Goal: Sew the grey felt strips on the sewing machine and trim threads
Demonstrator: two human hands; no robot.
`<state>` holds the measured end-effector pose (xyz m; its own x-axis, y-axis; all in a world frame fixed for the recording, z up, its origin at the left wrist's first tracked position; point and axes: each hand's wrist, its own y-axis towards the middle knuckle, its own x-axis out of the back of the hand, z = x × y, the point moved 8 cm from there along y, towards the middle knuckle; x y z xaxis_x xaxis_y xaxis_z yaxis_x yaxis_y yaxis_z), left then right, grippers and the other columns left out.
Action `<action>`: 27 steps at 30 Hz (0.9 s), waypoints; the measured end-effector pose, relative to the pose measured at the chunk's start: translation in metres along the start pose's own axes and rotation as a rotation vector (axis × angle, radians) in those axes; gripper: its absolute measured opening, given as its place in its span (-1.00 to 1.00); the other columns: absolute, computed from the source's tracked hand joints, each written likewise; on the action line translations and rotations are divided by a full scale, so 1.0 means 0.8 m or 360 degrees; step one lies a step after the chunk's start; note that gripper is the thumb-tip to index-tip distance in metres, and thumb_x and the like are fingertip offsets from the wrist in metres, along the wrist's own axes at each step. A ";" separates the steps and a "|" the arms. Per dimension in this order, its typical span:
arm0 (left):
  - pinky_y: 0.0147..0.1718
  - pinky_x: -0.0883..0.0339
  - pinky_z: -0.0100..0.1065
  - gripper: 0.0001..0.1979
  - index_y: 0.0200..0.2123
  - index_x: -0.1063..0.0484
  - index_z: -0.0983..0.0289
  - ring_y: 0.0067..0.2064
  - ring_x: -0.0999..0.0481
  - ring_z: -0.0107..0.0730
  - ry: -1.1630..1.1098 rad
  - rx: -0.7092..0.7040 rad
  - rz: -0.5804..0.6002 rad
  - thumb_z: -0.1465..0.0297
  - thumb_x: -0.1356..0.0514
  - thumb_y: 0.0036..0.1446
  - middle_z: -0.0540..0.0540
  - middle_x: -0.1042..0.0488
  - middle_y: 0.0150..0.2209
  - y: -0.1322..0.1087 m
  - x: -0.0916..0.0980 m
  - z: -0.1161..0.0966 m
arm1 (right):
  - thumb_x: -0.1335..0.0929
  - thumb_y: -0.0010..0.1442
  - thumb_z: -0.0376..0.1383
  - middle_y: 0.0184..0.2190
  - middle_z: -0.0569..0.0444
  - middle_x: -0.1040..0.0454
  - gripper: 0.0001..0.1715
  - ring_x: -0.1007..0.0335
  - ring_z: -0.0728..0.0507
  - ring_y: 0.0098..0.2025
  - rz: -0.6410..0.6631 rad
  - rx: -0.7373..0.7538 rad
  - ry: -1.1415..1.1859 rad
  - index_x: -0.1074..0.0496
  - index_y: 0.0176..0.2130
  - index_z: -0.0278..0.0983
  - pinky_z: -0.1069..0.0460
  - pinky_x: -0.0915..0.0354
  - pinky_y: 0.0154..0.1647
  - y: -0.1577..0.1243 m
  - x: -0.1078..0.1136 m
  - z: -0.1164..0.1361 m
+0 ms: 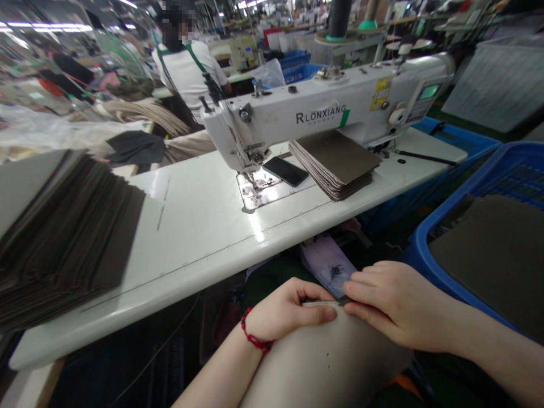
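A light beige-grey panel of leather-like sheet lies curved across my lap, with a few tiny holes in it. My left hand, a red braided bracelet at its wrist, grips the panel's far edge with the thumb on top. Close beside it, my right hand pinches the same edge between thumb and fingers. A small dark bit shows at its fingertips; I cannot make out what it is. Both hands are below the front edge of the white sewing table.
A sewing machine stands on the table. A phone and a stack of brown panels lie by its needle. A tall pile of dark panels is at left, a blue crate at right. Another person sits beyond.
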<state>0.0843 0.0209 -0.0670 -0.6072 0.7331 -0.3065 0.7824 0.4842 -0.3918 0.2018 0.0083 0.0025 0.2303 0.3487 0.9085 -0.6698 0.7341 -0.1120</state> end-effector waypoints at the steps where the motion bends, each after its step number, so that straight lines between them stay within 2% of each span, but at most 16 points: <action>1: -0.34 -0.30 -0.46 -0.72 -0.23 -0.59 0.35 -0.41 -0.43 -0.48 -0.0004 0.0000 0.0003 0.26 -0.31 0.09 0.07 -0.54 -0.38 0.000 0.000 0.000 | -0.13 0.38 -0.16 -0.40 0.14 -0.35 -0.70 -0.24 -0.08 -0.36 0.0009 -0.0004 0.0018 -0.27 -0.32 -0.21 -0.02 0.04 -0.36 0.000 0.000 -0.001; 11: -0.35 -0.28 -0.50 -0.78 -0.23 -0.59 0.34 -0.41 -0.41 -0.51 -0.0007 -0.0014 0.0045 0.31 -0.30 0.12 0.06 -0.53 -0.37 0.000 -0.004 -0.005 | -0.14 0.38 -0.15 -0.41 0.15 -0.37 -0.69 -0.27 -0.07 -0.36 0.0032 0.0018 0.0140 -0.29 -0.32 -0.21 0.00 0.03 -0.36 0.002 -0.001 -0.004; 19: -0.38 -0.29 -0.50 -0.75 -0.23 -0.58 0.35 -0.42 -0.41 -0.50 0.0031 0.0010 0.0029 0.28 -0.29 0.12 0.07 -0.52 -0.38 0.000 -0.003 -0.004 | -0.16 0.37 -0.15 -0.45 0.17 -0.35 -0.68 -0.27 -0.04 -0.38 0.0012 0.0009 0.0283 -0.31 -0.35 -0.22 0.02 -0.01 -0.37 0.005 0.001 -0.010; 24: -0.42 -0.29 -0.50 -0.73 -0.23 -0.56 0.36 -0.45 -0.40 -0.52 0.0022 0.0058 0.0005 0.25 -0.28 0.12 0.08 -0.51 -0.39 -0.001 -0.002 0.000 | -0.18 0.36 -0.12 -0.49 0.21 -0.31 -0.67 -0.24 0.00 -0.45 -0.0102 -0.0210 0.0607 -0.29 -0.36 -0.23 0.06 -0.04 -0.43 0.004 0.002 -0.031; 27: -0.43 -0.28 -0.50 -0.72 -0.24 -0.55 0.35 -0.46 -0.40 -0.52 0.0033 0.0065 -0.0014 0.24 -0.28 0.12 0.09 -0.51 -0.38 -0.002 -0.001 0.000 | -0.19 0.36 -0.09 -0.49 0.22 -0.29 -0.70 -0.22 0.01 -0.47 -0.0200 -0.0363 0.0744 -0.29 -0.28 -0.21 0.07 -0.06 -0.45 0.000 0.004 -0.043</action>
<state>0.0835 0.0197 -0.0665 -0.6104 0.7391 -0.2849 0.7706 0.4708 -0.4296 0.2270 0.0294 -0.0088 0.6237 0.4339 0.6502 -0.4580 0.8769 -0.1458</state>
